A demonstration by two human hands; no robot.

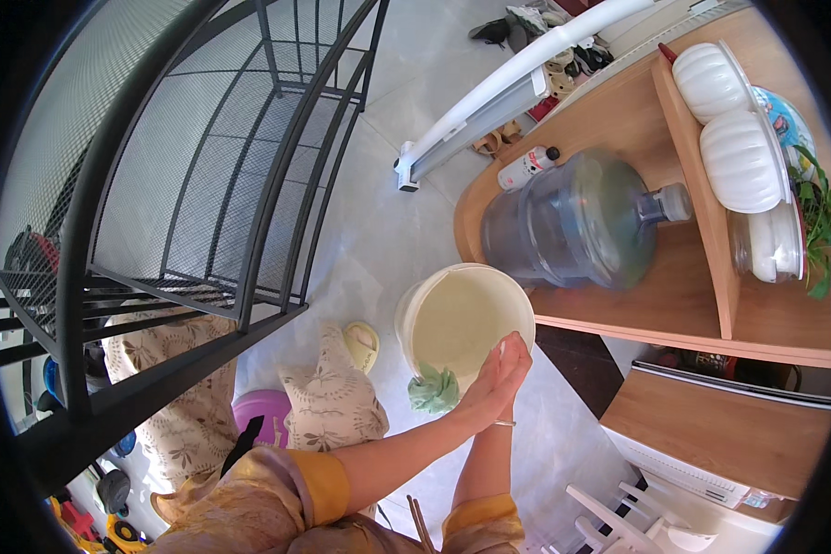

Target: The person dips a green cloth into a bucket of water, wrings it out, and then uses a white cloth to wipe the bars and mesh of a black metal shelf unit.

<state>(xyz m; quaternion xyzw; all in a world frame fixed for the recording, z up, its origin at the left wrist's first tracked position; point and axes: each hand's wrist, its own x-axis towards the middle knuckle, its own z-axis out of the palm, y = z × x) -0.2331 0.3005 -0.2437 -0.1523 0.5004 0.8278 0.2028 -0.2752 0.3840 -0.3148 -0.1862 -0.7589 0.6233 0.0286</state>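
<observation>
My left hand [483, 392] and my right hand [519, 366] are pressed together over the near right rim of a cream bucket [406, 319]. Their fingers stretch out straight, pointing away from me, and no object shows between them. The hands overlap, so part of the right one is hidden. A crumpled pale green cloth [433, 389] hangs on the bucket's near left rim, just left of my left hand and apart from it. Cloudy, pale liquid [466, 319] appears to be inside the bucket.
A black metal mesh rack [249, 295] stands at the left. On the right, a wooden shelf [609, 323] holds a large water jug [572, 222], a white bottle [528, 168] and white lobed containers [743, 159]. A purple stool or basin [263, 415] is beside my legs; a white stool [619, 526] stands lower right.
</observation>
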